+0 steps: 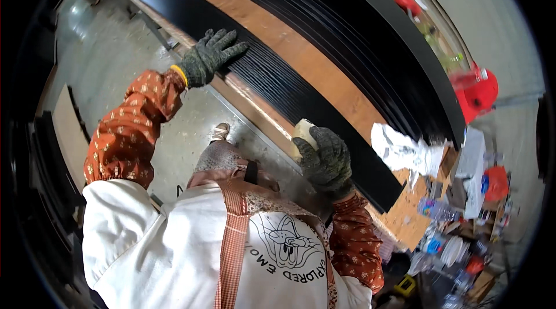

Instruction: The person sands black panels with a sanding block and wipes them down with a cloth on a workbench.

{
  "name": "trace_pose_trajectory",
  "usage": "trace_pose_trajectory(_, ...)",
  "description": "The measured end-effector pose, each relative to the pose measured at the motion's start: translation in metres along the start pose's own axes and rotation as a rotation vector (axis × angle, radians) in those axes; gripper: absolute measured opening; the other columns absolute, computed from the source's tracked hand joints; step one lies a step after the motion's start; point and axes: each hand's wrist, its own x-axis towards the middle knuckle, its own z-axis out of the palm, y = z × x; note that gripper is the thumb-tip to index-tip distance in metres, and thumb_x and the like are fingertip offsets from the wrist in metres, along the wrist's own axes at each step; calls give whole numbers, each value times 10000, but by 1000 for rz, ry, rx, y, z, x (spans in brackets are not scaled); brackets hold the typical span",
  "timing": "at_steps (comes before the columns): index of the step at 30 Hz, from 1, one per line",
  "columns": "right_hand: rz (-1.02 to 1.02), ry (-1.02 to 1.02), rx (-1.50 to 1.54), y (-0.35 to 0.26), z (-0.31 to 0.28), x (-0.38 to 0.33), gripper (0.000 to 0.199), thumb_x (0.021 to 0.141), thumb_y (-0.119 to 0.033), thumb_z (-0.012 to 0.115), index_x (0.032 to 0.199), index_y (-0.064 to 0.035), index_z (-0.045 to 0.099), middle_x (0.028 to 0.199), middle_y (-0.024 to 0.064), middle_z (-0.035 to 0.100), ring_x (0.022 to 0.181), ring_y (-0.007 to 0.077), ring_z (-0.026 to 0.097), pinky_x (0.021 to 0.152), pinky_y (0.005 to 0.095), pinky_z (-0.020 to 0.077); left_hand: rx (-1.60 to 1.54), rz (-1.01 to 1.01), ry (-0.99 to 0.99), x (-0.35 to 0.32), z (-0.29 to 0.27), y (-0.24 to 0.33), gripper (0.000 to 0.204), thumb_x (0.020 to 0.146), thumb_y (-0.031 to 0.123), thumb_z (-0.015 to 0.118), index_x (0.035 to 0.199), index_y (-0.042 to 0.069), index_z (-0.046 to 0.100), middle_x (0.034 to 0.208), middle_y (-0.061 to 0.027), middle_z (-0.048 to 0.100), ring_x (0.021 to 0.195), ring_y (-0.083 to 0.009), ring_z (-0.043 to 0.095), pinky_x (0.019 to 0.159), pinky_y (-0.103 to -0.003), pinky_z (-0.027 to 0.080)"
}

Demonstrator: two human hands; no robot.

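Hands gloved, grey knit. Left hand: fingers spread flat on stacked black strips lying along the counter. Right hand: closed around pale block, pressed to the strips' near edge. Crumpled white cloth just beyond; red container at far right.

Long black stacked strips run off the top edge, ends unseen. Pale block mostly hidden under the gloved right hand. Small clutter on the wooden bench, lower right, too blurred to identify.
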Motion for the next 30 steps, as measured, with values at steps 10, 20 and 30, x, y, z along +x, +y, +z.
trace_pose_trajectory(10,-87,-234,284,-5,66,142,496,684,-20,679,1164,-111,588,1112,141,620,952,345,622,799,428,518,-434,-448,309,-186,115,-5,758,738,250,719,1414,98,409,1403,-158,455,1317,-336,412,1098,-462,319)
trace_pose_trajectory(20,-271,-315,344,37,191,278,501,739,-117,689,1224,-92,567,1137,168,595,1006,346,590,859,430,489,-502,-745,158,-205,136,2,762,659,-2,535,1403,117,420,1398,-154,467,1243,-346,474,1062,-450,369)
trace_pose_trajectory(30,-392,-381,311,45,290,430,461,789,-208,677,1220,-101,553,1163,168,572,1033,356,562,892,433,470,-564,-1151,31,-232,147,6,620,727,53,555,1338,124,481,1329,-121,537,1170,-323,530,1018,-438,407)
